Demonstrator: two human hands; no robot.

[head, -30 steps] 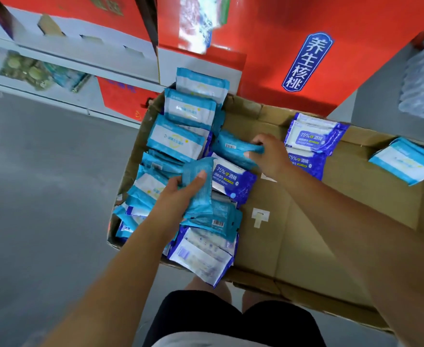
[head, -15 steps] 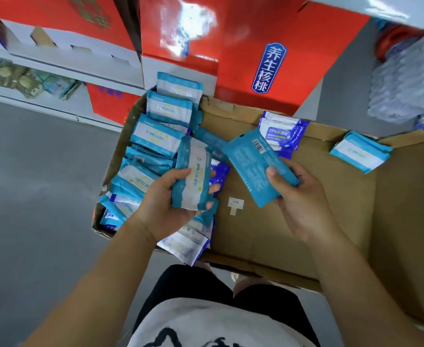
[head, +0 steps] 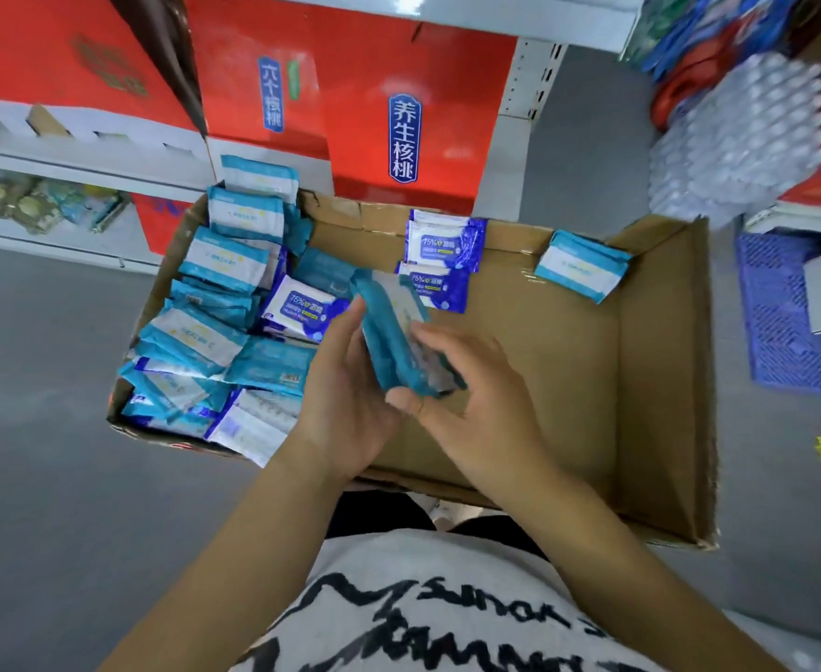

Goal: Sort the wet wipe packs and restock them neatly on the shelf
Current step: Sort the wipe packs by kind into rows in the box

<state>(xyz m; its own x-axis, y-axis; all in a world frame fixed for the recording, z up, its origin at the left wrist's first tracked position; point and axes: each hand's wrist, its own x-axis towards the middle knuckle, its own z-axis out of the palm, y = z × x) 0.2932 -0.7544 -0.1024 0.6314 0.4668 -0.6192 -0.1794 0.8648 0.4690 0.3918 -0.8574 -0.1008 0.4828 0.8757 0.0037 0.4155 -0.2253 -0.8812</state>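
head: left hand (head: 350,395) and right hand (head: 479,400) have come together, and their blue packs (head: 391,339) now make one stack | both hands grip it between them, over the box (head: 665,380) | pile of packs (head: 205,327) lies left of the left hand

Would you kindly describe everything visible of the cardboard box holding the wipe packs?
The cardboard box is a shallow, open-topped brown tray with low walls, creased and frayed at the edges. Its far wall lies beside red cartons. Wipe packs crowd its left part; the right is mostly bare floor, with one light-blue pack by the far wall. The left hand and right hand hold teal packs over its middle. Its support is hidden.
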